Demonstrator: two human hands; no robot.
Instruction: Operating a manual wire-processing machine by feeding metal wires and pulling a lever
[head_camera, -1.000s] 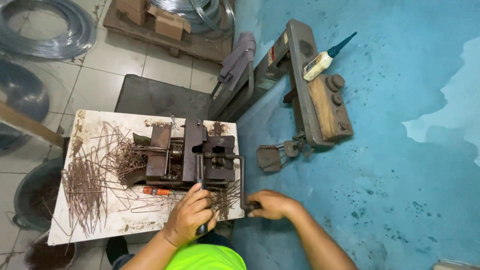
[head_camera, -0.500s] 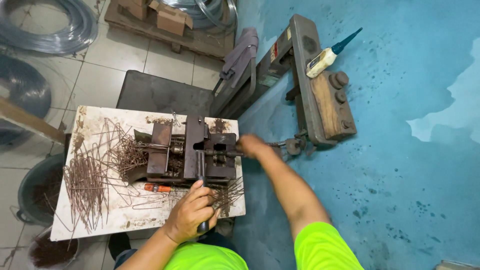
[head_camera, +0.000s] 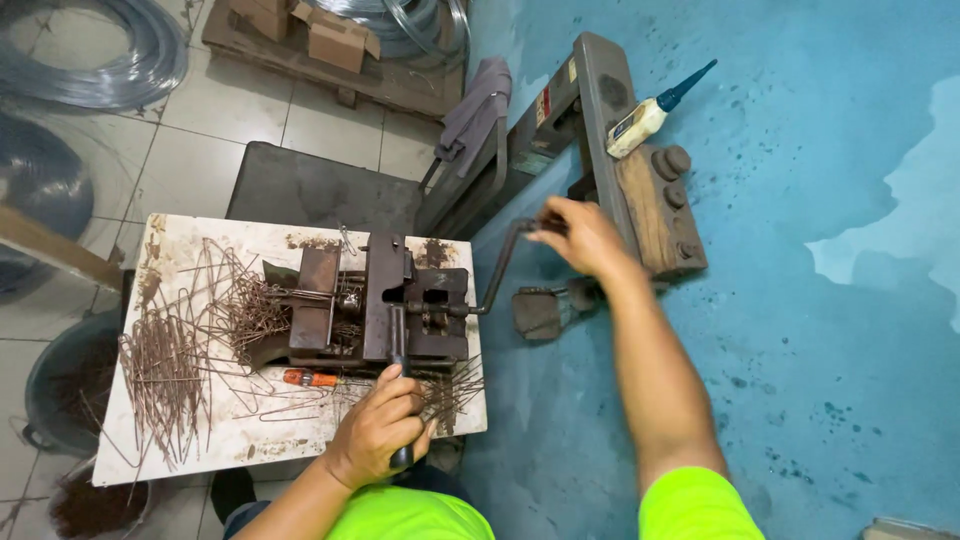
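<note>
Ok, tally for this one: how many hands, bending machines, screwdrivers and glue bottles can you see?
Hands: 2, the left hand on the lever, the right hand on the crank
Bending machine: 1
Screwdriver: 1
Glue bottle: 1
Total: 5

Even, bright diffuse light, no hard shadows. Sheen on the wet blue floor (head_camera: 800, 330) toward 3 o'clock; pale glare patch at the right edge. Wide-angle bending at the borders. Centre sharp; slight blur on the right hand (head_camera: 585, 238)
</note>
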